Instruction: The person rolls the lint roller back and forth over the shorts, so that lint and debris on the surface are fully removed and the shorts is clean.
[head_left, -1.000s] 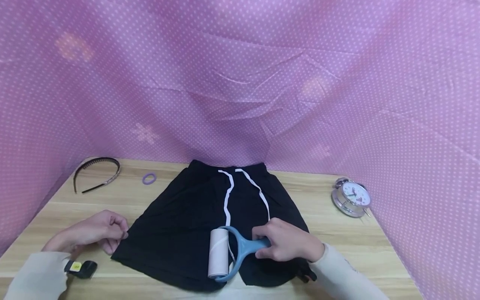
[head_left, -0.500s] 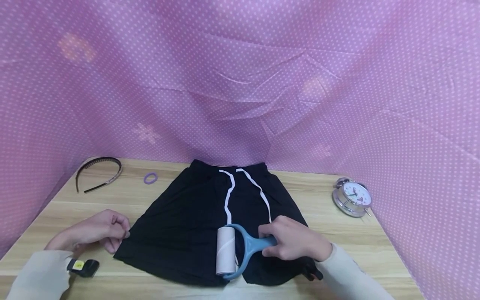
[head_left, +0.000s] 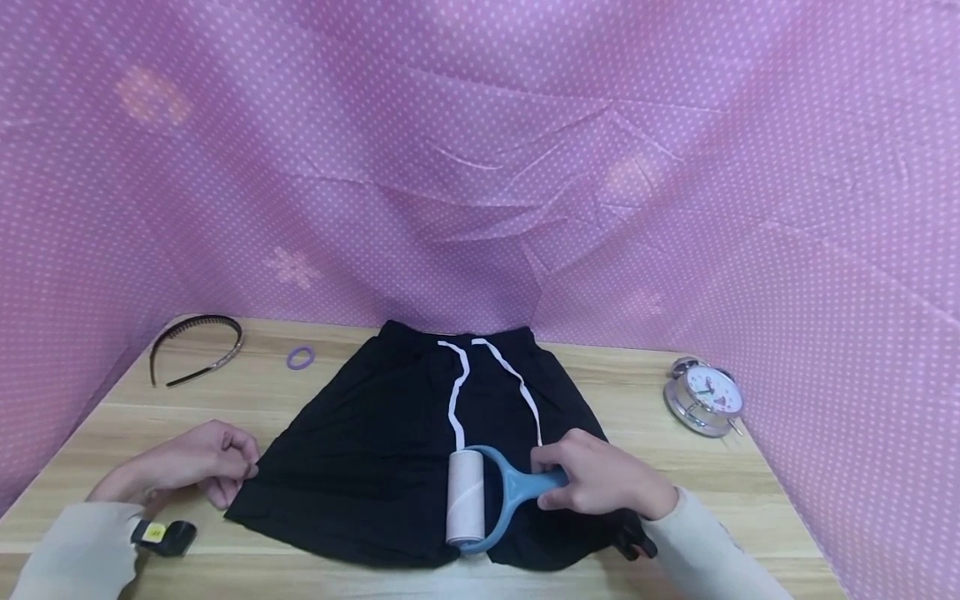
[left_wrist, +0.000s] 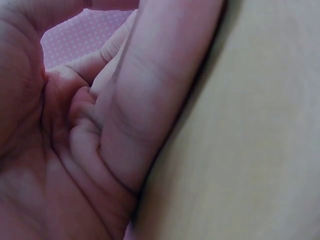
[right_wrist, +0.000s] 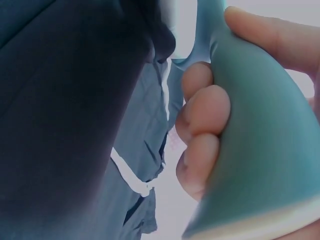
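Black shorts (head_left: 367,450) with two white drawstrings (head_left: 457,392) lie spread out, waistband away from me. At their lower left edge, my left hand (head_left: 191,458) pinches the fabric between thumb and finger; its other fingers (left_wrist: 150,90) are curled in the left wrist view. My right hand (head_left: 603,477) grips the blue handle of a lint roller (head_left: 467,498). The white roll stands lengthwise over the shorts, near the opening between the legs. In the right wrist view, fingers wrap round the lint roller's handle (right_wrist: 265,135), with the dark shorts (right_wrist: 60,110) beside it.
A dark headband (head_left: 198,321) and a purple hair tie (head_left: 300,358) lie at the back left of the wooden table (head_left: 330,571). On the right stands a silver alarm clock (head_left: 702,396). A pink dotted cloth (head_left: 480,192) hangs behind and at both sides.
My right hand has moved the lint roller rightward across the shorts, from the left leg toward the middle, and slightly away from me. My left hand has stayed at the edge.
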